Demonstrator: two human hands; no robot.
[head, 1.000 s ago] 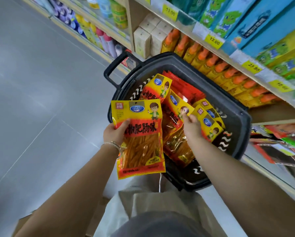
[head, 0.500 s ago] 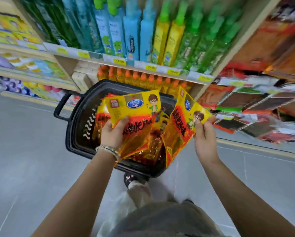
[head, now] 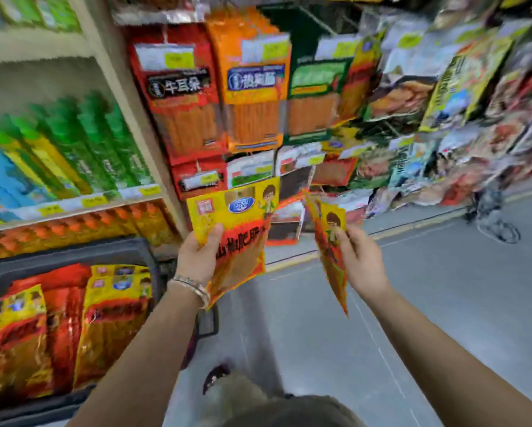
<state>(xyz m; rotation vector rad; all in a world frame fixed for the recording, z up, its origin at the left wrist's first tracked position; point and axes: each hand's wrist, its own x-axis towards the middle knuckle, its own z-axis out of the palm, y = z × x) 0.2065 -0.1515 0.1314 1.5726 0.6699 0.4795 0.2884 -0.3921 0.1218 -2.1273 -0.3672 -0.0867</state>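
Here, the left hand (head: 197, 257) gripped a yellow snack packet (head: 243, 238) near its upper left corner. The thumb lay on the printed face, and the packet was held upright in front of the rack of hanging packets (head: 252, 87). The right hand (head: 361, 261) pinched a second packet (head: 323, 211) of the same kind, turned almost edge-on, near the first but apart from it. Lower left, the black basket (head: 73, 251) held spare packets (head: 113, 306). It stood on the grey floor (head: 443, 303).

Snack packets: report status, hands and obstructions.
Left hand grips yellow snack packet, face to camera. Right hand pinches second packet, edge-on. Both held up before hanging snack rack, nothing between. Basket of more packets lower left.
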